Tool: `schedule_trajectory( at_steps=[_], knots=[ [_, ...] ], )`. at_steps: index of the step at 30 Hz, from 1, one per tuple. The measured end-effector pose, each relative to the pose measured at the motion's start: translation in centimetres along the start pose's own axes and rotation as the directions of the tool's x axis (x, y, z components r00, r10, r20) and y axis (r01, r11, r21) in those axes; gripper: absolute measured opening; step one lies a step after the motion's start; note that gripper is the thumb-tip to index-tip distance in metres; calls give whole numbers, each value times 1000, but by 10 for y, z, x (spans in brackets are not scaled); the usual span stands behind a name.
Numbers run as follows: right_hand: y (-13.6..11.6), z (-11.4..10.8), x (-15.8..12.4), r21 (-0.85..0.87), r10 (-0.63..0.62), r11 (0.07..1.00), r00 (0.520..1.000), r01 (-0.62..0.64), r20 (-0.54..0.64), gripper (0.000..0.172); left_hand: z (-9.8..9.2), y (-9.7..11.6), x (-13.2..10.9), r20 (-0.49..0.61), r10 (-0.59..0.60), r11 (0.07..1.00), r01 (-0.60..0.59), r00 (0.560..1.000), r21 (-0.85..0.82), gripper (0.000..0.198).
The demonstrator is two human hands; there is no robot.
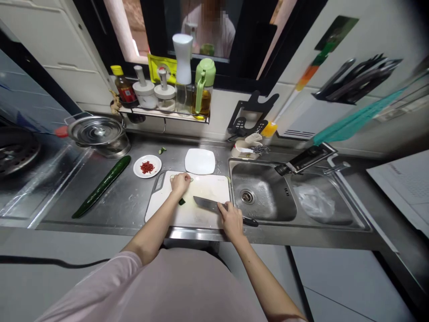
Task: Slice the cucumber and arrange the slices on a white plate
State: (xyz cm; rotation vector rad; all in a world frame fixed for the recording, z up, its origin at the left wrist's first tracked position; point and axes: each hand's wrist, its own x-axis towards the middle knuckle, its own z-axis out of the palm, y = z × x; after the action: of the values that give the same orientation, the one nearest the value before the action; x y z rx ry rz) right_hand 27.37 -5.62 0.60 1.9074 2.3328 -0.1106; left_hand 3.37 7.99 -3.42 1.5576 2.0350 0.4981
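My left hand is at the upper left of the white cutting board, its fingers closed on a pale, green-edged cucumber slice that is mostly hidden under them. A small dark-green cucumber piece lies on the board below the wrist. In my right hand is a kitchen knife, gripped near where blade and handle meet. Its broad blade points left over the middle of the board, and the black handle extends past the board's right edge.
A whole cucumber lies left of a plate with red chopped bits. Behind the board sits a white dish. The sink is to the right, a steel pot at the back left, and a condiment shelf above.
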Motion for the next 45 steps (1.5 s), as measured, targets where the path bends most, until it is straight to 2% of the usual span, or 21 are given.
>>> schedule_trajectory(
  at_steps=[7,16,20,23,25,27,31,35,38,42,45],
  knots=[
    [-2,-4,4,7,6,1000,1000,-6,28,48,5,-2,14,-18,66,985,-63,998,161,15],
    [-3,-6,9,17,12,1000,996,-13,86,48,9,-4,18,-40,98,980,-90,994,176,16],
    [-4,-7,12,29,18,999,995,-21,96,46,10,-8,17,-101,78,995,-71,992,70,16],
    [-3,-5,13,51,30,998,995,-35,91,45,9,-16,12,-296,-61,987,14,953,-159,21],
    [-3,-4,15,72,44,996,996,-50,83,43,7,-22,5,-409,-173,946,36,896,-321,24],
    [-2,-2,18,101,55,993,996,-63,74,41,5,-29,-7,-462,-224,904,6,858,-429,27],
    [-5,0,24,189,74,979,997,-79,32,39,2,-42,-46,-503,-193,879,-79,843,-470,27],
    [-9,-1,27,270,86,959,996,-83,1,37,4,-56,-92,-488,-99,945,-72,868,-319,19],
    [-13,-1,29,323,93,942,996,-93,15,37,7,-65,-118,-425,29,979,-111,905,-169,17],
    [-19,-4,31,387,23,921,997,-48,70,34,11,-71,-130,-349,179,979,-203,920,-34,20],
    [-26,-6,31,357,-6,933,988,-51,154,32,12,-71,-128,-307,209,977,-210,929,31,24]
  ],
)
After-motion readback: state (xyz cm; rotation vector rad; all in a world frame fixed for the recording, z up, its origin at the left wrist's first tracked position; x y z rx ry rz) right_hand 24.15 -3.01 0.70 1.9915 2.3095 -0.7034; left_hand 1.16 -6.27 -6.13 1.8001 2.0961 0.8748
